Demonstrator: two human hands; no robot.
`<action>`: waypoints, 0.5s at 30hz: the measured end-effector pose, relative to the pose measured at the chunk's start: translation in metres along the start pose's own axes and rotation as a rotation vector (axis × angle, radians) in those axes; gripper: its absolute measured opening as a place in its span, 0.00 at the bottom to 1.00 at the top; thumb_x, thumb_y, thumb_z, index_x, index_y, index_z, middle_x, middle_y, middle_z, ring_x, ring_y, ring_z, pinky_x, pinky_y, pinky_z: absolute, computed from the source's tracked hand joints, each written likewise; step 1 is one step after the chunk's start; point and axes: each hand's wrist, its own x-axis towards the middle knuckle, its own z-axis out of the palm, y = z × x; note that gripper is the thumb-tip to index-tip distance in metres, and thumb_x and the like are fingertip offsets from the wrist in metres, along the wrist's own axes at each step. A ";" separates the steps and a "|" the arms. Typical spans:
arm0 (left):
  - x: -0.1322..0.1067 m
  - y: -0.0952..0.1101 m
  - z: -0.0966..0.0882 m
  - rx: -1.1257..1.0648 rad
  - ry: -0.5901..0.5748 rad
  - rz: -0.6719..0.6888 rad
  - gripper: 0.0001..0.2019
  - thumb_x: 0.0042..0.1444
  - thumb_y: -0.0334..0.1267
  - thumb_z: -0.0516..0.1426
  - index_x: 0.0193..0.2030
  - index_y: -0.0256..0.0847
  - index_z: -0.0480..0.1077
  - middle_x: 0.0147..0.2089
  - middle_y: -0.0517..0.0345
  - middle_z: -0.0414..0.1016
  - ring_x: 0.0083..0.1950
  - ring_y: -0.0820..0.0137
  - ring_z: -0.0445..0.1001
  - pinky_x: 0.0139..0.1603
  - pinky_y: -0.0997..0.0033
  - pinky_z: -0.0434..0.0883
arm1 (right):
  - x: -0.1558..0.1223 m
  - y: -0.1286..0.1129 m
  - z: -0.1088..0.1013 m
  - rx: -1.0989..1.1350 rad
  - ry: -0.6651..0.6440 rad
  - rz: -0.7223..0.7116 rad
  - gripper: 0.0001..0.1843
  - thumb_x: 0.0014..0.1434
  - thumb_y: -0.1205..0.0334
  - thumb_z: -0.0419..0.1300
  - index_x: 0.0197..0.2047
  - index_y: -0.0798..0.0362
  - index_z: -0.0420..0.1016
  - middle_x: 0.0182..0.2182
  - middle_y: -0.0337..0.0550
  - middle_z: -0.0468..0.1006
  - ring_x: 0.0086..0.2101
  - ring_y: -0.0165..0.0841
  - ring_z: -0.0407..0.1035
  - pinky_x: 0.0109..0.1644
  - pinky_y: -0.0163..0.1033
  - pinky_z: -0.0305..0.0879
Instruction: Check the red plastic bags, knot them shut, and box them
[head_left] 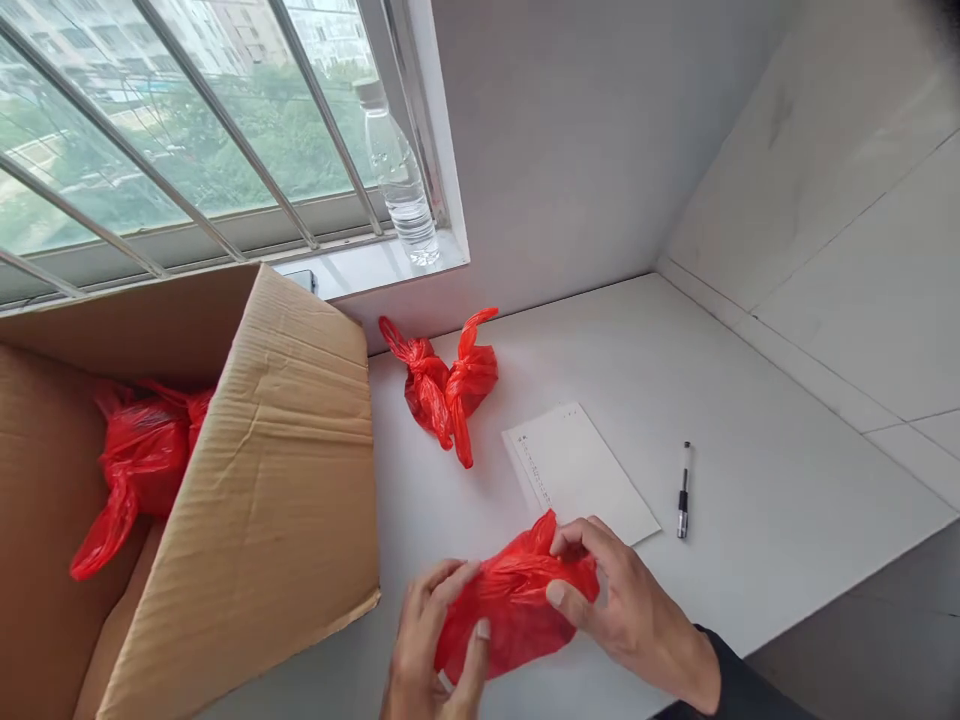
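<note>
A red plastic bag (pixel 517 610) with something inside it lies at the front of the white table, its contents hidden. My left hand (pixel 435 640) grips the left end, thumb in front and fingers over the top. At the other end, my right hand (pixel 626 605) has its thumb and fingers closed on the gathered plastic. Just behind the bag, near my right hand, is a white paper pad (pixel 592 475) with small writing along its left edge. Two knotted red bags (pixel 427 385) (pixel 472 380) stand together farther back by the wall.
On the left, a large open cardboard box (pixel 300 480) holds more knotted red bags (pixel 146 455). A pen (pixel 683 495) lies right of the pad. The water bottle (pixel 405 190) stands on the windowsill beside metal bars (pixel 217 120). A tiled wall (pixel 847 230) borders the table's right side.
</note>
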 end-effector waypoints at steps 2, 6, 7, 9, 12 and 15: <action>0.000 0.008 0.001 0.009 -0.059 -0.003 0.14 0.62 0.45 0.61 0.54 0.55 0.80 0.51 0.52 0.78 0.52 0.59 0.77 0.52 0.62 0.77 | 0.000 -0.003 0.003 -0.032 -0.045 0.014 0.10 0.69 0.49 0.58 0.47 0.46 0.71 0.38 0.39 0.73 0.39 0.36 0.67 0.46 0.43 0.66; -0.001 0.004 -0.008 -0.013 -0.030 -0.054 0.08 0.63 0.44 0.61 0.45 0.50 0.82 0.44 0.55 0.80 0.46 0.64 0.77 0.46 0.69 0.75 | -0.002 -0.003 0.001 -0.042 0.001 0.043 0.11 0.73 0.53 0.53 0.39 0.47 0.71 0.33 0.38 0.72 0.35 0.34 0.66 0.42 0.41 0.64; -0.003 0.001 -0.011 -0.017 -0.005 -0.084 0.08 0.64 0.44 0.61 0.45 0.49 0.81 0.44 0.56 0.80 0.45 0.65 0.77 0.46 0.70 0.75 | -0.003 -0.001 -0.002 -0.020 0.042 0.068 0.12 0.73 0.52 0.53 0.39 0.47 0.70 0.33 0.38 0.72 0.35 0.33 0.66 0.42 0.40 0.64; -0.008 -0.002 -0.015 -0.024 0.038 -0.147 0.10 0.66 0.45 0.59 0.49 0.49 0.79 0.45 0.57 0.81 0.44 0.67 0.78 0.45 0.72 0.75 | -0.004 0.002 -0.009 0.025 0.109 0.121 0.12 0.74 0.52 0.51 0.40 0.47 0.69 0.35 0.38 0.72 0.38 0.33 0.68 0.45 0.39 0.65; -0.013 0.000 -0.014 -0.031 0.067 -0.211 0.12 0.66 0.47 0.59 0.53 0.50 0.76 0.48 0.58 0.81 0.48 0.66 0.79 0.47 0.73 0.76 | -0.005 0.005 -0.015 0.091 0.099 0.158 0.11 0.73 0.51 0.52 0.42 0.47 0.68 0.39 0.40 0.73 0.42 0.34 0.69 0.49 0.39 0.65; -0.014 0.010 -0.008 -0.021 0.076 -0.155 0.14 0.62 0.46 0.63 0.54 0.52 0.76 0.51 0.58 0.79 0.51 0.66 0.78 0.50 0.72 0.75 | -0.004 0.002 -0.016 0.134 0.027 0.187 0.14 0.68 0.49 0.58 0.52 0.45 0.69 0.42 0.39 0.73 0.44 0.35 0.69 0.51 0.40 0.65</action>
